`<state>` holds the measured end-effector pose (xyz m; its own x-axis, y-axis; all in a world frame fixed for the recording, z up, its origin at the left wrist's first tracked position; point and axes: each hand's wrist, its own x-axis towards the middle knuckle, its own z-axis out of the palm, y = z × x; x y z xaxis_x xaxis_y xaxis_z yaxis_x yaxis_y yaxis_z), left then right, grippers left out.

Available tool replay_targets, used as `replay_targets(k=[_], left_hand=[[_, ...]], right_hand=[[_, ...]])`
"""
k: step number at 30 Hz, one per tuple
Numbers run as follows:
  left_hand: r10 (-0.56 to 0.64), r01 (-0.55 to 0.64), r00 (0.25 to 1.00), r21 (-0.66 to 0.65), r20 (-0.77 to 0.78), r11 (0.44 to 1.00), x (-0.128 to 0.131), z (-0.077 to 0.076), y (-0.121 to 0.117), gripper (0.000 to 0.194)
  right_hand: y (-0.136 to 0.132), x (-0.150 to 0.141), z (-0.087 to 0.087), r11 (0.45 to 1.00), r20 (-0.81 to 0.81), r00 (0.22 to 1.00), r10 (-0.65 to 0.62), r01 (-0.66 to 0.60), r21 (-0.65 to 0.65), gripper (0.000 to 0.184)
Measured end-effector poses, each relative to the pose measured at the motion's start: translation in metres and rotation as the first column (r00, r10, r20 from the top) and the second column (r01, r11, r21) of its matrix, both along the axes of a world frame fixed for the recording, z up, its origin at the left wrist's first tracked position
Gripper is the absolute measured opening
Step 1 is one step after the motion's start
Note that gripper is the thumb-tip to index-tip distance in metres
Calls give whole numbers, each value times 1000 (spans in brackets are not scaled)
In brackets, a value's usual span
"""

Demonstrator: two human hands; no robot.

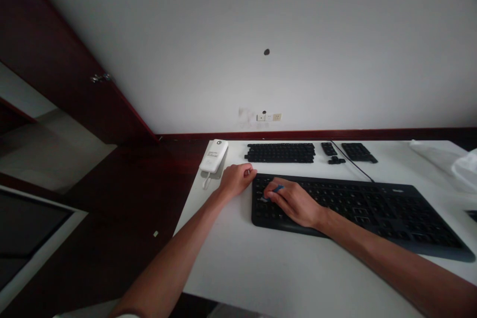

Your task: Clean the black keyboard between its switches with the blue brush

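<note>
A black keyboard (pixel 376 198) lies across the white table, its keycaps off over much of its surface. My right hand (pixel 296 201) is closed in a pinch on a small blue brush (pixel 278 188). The pale tip of the brush meets the left end of the keyboard; most of its handle is hidden in my fingers. My left hand (pixel 236 180) rests as a loose fist by the keyboard's upper left corner, with nothing visible in it. Behind the keyboard, loose black keycaps (pixel 280 153) are laid out in rows.
A white power bank (pixel 214 156) with a short cable sits at the table's left edge. The keyboard cable (pixel 350 161) runs to the back edge, past a number-pad block of keycaps (pixel 358 152). White plastic wrapping (pixel 441 159) lies at the right. A wall stands behind the table (pixel 253 268).
</note>
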<state>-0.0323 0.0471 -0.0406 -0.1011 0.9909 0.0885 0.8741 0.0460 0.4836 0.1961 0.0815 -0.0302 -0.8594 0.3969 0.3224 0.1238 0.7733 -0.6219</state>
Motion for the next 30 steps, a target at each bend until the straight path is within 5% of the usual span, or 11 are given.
replay_targets(k=[13,24,30], left_hand=[[-12,12,1000,11,-8,1000,0,1,0,37],[-14,14,1000,32,-18,999,-1,-2,-1,38],[-5,6,999,31,-36,1000,0,-1,-1,38]], right_hand=[[0,-1,0,998,2,999,-50,50,-26,30],[4,-2,0,983,-25,1000,0,-5,-183,34],[4,-3,3,975,-60,994,-95,81,-208,39]])
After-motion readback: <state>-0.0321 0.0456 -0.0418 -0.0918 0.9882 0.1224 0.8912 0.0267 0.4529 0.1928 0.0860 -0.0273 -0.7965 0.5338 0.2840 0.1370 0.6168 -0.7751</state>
